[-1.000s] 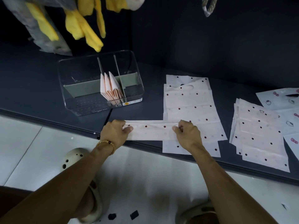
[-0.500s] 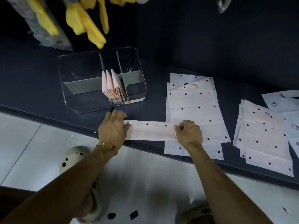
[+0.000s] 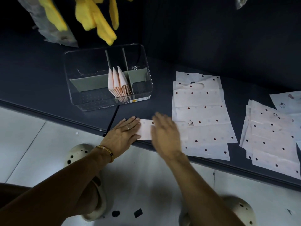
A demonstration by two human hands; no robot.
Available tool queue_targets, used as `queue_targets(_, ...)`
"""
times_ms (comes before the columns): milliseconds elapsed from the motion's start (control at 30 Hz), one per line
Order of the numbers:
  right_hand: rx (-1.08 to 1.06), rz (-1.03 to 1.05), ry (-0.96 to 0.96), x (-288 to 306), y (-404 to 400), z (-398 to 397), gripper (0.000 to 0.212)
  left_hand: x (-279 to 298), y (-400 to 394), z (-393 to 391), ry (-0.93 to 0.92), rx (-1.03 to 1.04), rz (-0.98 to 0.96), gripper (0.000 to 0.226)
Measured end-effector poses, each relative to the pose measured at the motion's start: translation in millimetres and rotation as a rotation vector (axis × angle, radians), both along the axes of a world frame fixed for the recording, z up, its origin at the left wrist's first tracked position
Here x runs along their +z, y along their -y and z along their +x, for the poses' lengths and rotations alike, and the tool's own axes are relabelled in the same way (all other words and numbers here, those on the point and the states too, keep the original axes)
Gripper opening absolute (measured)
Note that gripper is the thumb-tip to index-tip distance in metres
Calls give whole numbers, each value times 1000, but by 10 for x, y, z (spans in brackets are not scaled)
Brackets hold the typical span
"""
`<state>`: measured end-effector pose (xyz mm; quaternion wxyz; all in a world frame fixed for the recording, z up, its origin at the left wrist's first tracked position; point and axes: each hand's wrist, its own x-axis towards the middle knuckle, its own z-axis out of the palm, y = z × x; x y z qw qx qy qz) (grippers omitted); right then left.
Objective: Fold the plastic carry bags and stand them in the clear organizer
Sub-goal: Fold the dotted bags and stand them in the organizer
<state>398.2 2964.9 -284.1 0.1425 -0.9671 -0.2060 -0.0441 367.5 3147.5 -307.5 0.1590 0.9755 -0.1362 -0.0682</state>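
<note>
- Strip of bag (image 3: 145, 129) at the front edge of the dark shelf (image 3: 48, 88) now far shorter than half a second ago; long band folded in from the right; only a small pale rectangle showing between the hands
- Left hand (image 3: 123, 136) gone from curled at the strip's left end to flat, fingers straight and together, pressing that end down; nothing gripped
- Right hand (image 3: 164, 132) motion-blurred, swept leftward over the fold; fingers look extended, grip cannot be told for sure
- Reading: one more cross-fold made, packet near final size; standing it up likely next
- Clear organizer (image 3: 107, 79) toward the back-left, three folded bags (image 3: 119, 84) upright in its middle compartment; compartments either side bare
- Flat bag stack (image 3: 202, 111) just right of the hands, overhanging nothing visible; second stack (image 3: 270, 136) toward the right end
- Packet right on the front lip; slip-off risk; open shelf between hands and organizer for the carry
</note>
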Motion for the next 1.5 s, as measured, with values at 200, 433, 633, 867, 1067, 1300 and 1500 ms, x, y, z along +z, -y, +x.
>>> queue_targets(200,151,-155,-244,-263,-59,-145,59,74,7,-26,45,-8,-26,51)
queue_targets(433,106,-241,-185,-217,848,6,58,1,-30,-7,27,-13,-3,55)
queue_targets(633,-84,-274,-176,-85,876,-37,55,40,5,-15,28,-8,28,53)
queue_targets(867,101,-170,-73,15,243,-442,36,191,65,-373,41,15,207,69)
queue_targets(1067,105,-202,-115,-1,298,-474,50,308,79,-380,175,-96,178,39)
queue_targets(1300,-1,136,-107,51,188,-446,8,382,313,-267,-2,209,-224,30)
queue_targets(1500,-313,559,-499,123,314,-166,28,409,311,-88,-280,420,-663,14)
